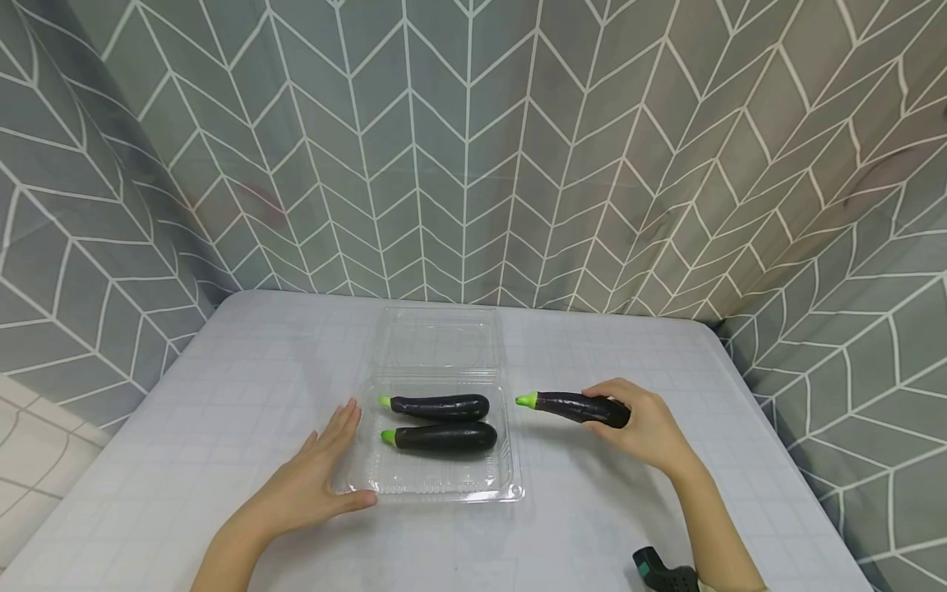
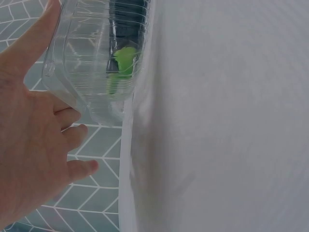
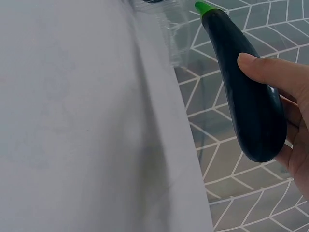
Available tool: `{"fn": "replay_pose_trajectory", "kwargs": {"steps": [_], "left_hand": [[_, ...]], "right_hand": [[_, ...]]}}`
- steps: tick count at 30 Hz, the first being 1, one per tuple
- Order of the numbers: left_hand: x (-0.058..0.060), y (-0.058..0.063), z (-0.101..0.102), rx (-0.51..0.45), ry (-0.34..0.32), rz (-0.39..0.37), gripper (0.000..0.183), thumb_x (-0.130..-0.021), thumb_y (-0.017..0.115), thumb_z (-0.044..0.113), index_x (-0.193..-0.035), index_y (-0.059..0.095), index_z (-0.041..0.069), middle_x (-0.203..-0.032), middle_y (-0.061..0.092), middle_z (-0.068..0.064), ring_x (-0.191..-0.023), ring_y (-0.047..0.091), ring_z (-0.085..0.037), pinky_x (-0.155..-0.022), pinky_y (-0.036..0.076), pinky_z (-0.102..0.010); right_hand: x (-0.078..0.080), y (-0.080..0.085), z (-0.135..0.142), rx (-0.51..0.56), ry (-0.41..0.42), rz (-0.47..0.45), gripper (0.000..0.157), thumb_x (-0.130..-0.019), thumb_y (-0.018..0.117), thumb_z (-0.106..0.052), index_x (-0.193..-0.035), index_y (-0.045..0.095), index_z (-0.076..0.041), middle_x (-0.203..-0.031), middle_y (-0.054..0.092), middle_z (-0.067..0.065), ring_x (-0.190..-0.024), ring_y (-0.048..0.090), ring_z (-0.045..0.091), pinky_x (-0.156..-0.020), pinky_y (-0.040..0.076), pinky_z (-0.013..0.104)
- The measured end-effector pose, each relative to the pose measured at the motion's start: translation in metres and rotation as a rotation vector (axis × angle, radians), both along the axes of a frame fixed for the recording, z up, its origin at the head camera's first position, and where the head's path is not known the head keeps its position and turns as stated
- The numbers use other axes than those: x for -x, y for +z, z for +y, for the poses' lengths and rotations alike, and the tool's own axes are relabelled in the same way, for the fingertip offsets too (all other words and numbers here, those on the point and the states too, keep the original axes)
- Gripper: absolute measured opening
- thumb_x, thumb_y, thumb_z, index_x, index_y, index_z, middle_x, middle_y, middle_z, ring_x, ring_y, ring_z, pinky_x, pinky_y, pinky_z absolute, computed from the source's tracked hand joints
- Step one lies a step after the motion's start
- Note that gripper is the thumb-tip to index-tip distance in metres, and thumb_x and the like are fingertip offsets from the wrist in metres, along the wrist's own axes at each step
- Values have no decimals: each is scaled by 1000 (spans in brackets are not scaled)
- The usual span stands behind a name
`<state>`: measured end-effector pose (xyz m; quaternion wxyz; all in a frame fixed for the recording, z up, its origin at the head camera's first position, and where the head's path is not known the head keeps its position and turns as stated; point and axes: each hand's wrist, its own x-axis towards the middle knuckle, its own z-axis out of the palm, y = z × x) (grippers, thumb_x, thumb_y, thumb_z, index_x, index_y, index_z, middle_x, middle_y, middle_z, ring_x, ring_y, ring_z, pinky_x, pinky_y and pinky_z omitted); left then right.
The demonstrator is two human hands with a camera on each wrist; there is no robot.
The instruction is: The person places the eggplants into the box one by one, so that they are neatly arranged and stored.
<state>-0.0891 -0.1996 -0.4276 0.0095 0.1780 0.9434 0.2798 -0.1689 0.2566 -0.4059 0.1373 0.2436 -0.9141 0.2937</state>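
My right hand (image 1: 647, 423) grips a dark purple eggplant (image 1: 573, 405) near its thick end, the green stem pointing left at the container. In the right wrist view the thumb presses one side of this eggplant (image 3: 241, 87), which hangs above the table. Two more eggplants, a rear one (image 1: 444, 407) and a front one (image 1: 444, 437), lie side by side in a clear plastic clamshell container (image 1: 429, 485), stems to the left. My left hand (image 1: 314, 477) rests at the container's left side with fingers extended; in the left wrist view the thumb lies along the container wall (image 2: 72, 63).
The container's clear lid (image 1: 436, 339) is folded back flat toward the table's far edge. A black device (image 1: 666, 571) with a teal patch is by the right forearm at the near edge. Patterned curtains (image 1: 466, 164) enclose the white table (image 1: 577, 526) at the back and sides.
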Motion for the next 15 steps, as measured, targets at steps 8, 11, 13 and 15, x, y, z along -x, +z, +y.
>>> {"fn": "replay_pose_trajectory", "kwargs": {"steps": [8,11,13,15], "left_hand": [[-1,0,0,-6,0,-2,114,-72,74,60,-152,20,-1,-160,12,-15,-145,12,-36,-108,18,-67],[0,0,0,-7,0,-1,114,-72,74,60,-152,20,-1,-160,13,-15,-145,12,-36,-108,18,-67],[0,0,0,-7,0,0,114,-72,74,60,-151,21,-2,-159,13,-15,-145,13,-36,-108,18,-67],[0,0,0,-5,0,2,114,-72,74,60,-151,21,-2,-159,13,-15,-145,13,-37,-108,18,-67]], "right_hand": [[-2,9,-5,6,15,35,43,-68,88,-16,-107,71,-21,-105,67,-10,-93,63,11,-74,54,33],[-3,14,-8,7,20,44,43,-68,88,-17,-107,70,-21,-105,67,-10,-92,63,11,-73,55,33],[-3,16,-9,5,22,49,43,-68,88,-17,-107,70,-21,-105,67,-10,-92,63,11,-73,55,33],[-4,18,-11,0,25,52,43,-68,88,-18,-107,70,-21,-105,67,-9,-92,63,11,-73,55,34]]}}
